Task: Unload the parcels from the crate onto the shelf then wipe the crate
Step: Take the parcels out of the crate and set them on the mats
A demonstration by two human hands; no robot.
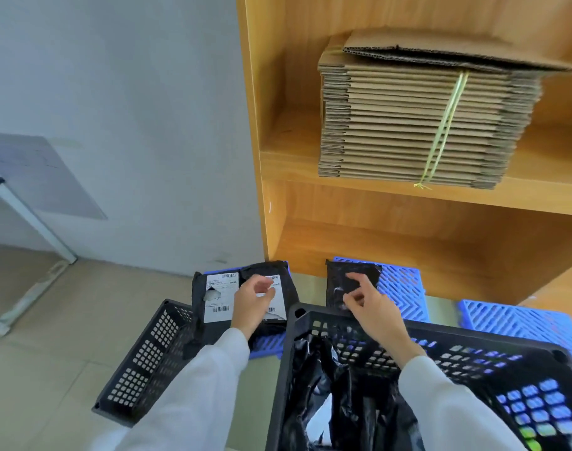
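Observation:
A black mesh crate (441, 333) fills the lower right, with several black plastic parcels (327, 385) still inside it. Past its far rim, a black parcel with a white label (219, 297) leans on a blue slatted pallet (401, 288) on the floor, and a second labelled parcel sits beside it under my left hand. A plain black parcel (340, 278) stands on the same pallet. My left hand (253, 297) hovers over the labelled parcels with loosely curled fingers, holding nothing. Over the plain parcel, my right hand (366, 304) has relaxed fingers and grips nothing.
A wooden shelf (392, 193) rises behind the pallet, with a tied stack of flat cardboard (408, 125) on its upper board. Another black mesh crate (147, 359) lies tilted at the left. A second blue pallet (522, 323) lies to the right. A white table frame (33, 222) stands far left.

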